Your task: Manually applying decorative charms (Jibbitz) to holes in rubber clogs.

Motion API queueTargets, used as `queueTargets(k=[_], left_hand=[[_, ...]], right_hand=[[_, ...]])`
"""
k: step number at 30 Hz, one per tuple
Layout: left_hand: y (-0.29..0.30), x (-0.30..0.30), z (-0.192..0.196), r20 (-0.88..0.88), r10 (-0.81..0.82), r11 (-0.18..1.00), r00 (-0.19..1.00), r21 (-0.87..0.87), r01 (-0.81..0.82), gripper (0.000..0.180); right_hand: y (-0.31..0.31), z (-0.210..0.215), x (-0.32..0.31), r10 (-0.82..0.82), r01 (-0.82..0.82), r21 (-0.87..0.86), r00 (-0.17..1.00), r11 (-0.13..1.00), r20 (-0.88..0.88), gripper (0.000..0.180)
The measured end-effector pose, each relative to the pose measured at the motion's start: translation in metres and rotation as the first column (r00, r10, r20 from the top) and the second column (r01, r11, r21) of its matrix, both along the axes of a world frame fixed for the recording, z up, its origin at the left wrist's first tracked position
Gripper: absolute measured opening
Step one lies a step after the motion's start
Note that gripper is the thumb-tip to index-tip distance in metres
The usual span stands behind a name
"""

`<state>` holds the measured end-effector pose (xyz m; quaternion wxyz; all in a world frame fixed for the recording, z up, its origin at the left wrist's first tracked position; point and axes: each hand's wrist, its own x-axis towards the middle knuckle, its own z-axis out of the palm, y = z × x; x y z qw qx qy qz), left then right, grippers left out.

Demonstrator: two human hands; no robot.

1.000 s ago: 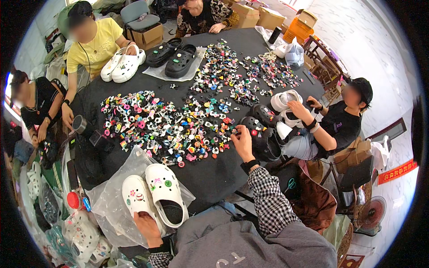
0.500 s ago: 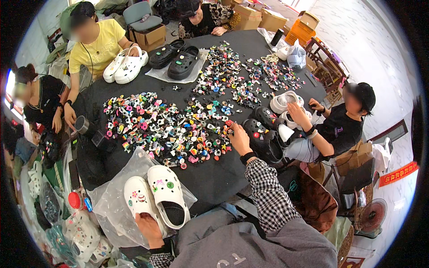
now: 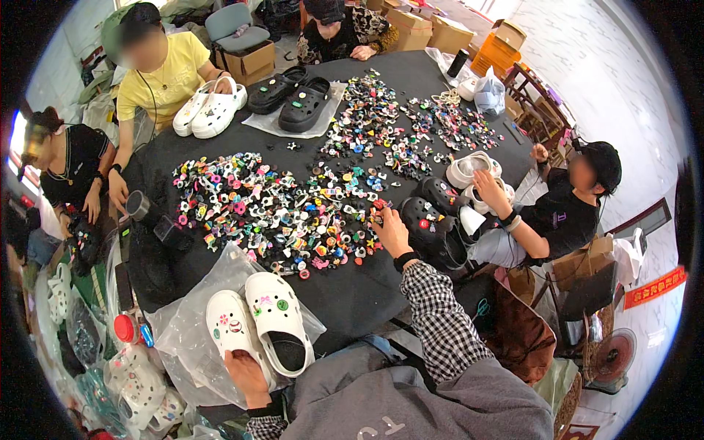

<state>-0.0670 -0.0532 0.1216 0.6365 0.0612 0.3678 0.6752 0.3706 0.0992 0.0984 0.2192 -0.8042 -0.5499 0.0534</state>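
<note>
Two white clogs (image 3: pixel 279 312) with several charms on their toes lie side by side on a clear plastic bag (image 3: pixel 183 330) at the table's near left. My left hand (image 3: pixel 248 375) grips the left clog (image 3: pixel 227 319) at its heel opening, with some fingers hidden inside. My right hand (image 3: pixel 392 236) reaches to the right edge of a wide heap of small colourful shoe charms (image 3: pixel 286 213). Its fingers are bent and drawn together next to a red charm (image 3: pixel 380 204); what lies between the fingertips is too small to make out.
Black clogs (image 3: pixel 425 220) stand just right of my right hand, beside a co-worker's white clogs (image 3: pixel 469 170). Across the black table (image 3: pixel 352 293) are more charms (image 3: pixel 367 110), black clogs (image 3: pixel 304 103) and white clogs (image 3: pixel 213 110) under a person's hand. A red-lidded jar (image 3: pixel 126 328) stands at the left.
My right hand has shifted slightly at the heap's edge, its fingers still bent. My left hand stays on the clog. The person at the right has raised one hand.
</note>
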Motion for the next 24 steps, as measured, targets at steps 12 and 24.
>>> queueTargets(k=[12,24], left_hand=[[-0.001,-0.002,-0.003,0.034,0.0,1.0,0.999,-0.007,0.0,0.043],[-0.002,-0.004,-0.007,-0.035,0.011,1.0,0.999,0.004,-0.011,0.044]], right_hand=[[0.021,0.018,-0.022,0.093,-0.091,0.034,0.994,0.995,-0.057,0.035],[0.08,-0.01,-0.131,0.323,-0.346,0.225,0.937,0.911,0.131,0.044]])
